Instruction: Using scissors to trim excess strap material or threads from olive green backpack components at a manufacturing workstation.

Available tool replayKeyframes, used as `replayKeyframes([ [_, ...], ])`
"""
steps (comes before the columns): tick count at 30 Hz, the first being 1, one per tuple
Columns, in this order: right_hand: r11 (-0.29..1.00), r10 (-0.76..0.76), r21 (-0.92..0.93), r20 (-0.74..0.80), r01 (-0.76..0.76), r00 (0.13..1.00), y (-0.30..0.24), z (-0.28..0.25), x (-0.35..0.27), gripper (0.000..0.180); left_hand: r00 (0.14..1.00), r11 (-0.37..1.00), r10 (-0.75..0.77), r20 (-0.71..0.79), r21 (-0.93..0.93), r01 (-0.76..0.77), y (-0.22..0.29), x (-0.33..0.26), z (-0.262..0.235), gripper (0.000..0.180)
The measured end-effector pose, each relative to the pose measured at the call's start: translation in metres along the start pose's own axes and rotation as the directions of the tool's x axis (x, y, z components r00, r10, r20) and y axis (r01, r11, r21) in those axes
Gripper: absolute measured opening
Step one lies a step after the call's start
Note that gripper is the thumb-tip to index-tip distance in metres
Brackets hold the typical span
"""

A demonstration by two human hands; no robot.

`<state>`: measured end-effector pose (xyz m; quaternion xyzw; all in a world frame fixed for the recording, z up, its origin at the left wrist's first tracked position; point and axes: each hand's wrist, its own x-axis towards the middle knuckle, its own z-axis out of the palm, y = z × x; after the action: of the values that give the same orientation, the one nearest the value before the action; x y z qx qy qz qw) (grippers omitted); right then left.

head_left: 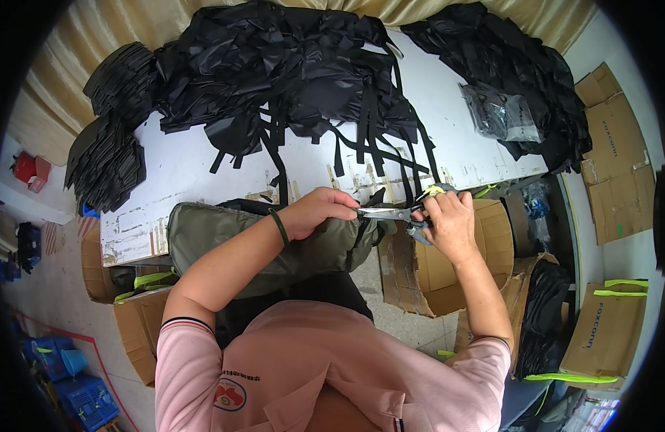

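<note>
An olive-green fabric bag (224,237) with black straps lies across my lap, against the table's front edge. My right hand (450,222) grips a pair of scissors (387,214) by its handles, blades pointing left. The blades reach the fingertips of my left hand (317,213). Thumb and forefinger of that hand are pinched together above the bag; what they hold is too small to make out. A dark band circles my left wrist. Some yellow-green material (435,190) shows at my right fingers.
Black fabric pieces with hanging straps (289,72) cover much of the white table (167,162). Stacked black panels (106,162) stand at its left end. A clear plastic bag (498,115) lies by another black pile. An open cardboard box (433,288) is below my right forearm.
</note>
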<state>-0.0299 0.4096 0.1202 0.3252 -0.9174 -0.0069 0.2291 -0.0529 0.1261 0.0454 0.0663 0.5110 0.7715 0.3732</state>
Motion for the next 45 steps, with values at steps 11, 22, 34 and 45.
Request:
replayKeyframes([
  [11,1.000,-0.013,-0.021,-0.022,0.012,1.000,-0.002,0.002,-0.002,0.019,0.998,0.998,-0.029,-0.064,-0.064,0.025,-0.005,0.001,-0.003,0.019],
  [22,1.000,-0.004,0.004,-0.020,0.005,1.000,0.001,0.007,-0.005,0.019,0.997,0.997,-0.051,-0.058,-0.065,0.048,-0.004,0.000,-0.002,0.018],
  [34,1.000,0.004,0.024,-0.015,-0.003,1.000,-0.001,0.008,-0.005,0.018,0.995,0.998,-0.048,-0.086,-0.047,0.044,-0.005,0.002,0.000,0.022],
  [45,0.962,0.189,0.202,-0.014,-0.182,0.982,-0.008,0.017,-0.011,0.020,0.995,0.997,-0.050,-0.089,-0.059,0.044,-0.005,0.000,0.002,0.020],
])
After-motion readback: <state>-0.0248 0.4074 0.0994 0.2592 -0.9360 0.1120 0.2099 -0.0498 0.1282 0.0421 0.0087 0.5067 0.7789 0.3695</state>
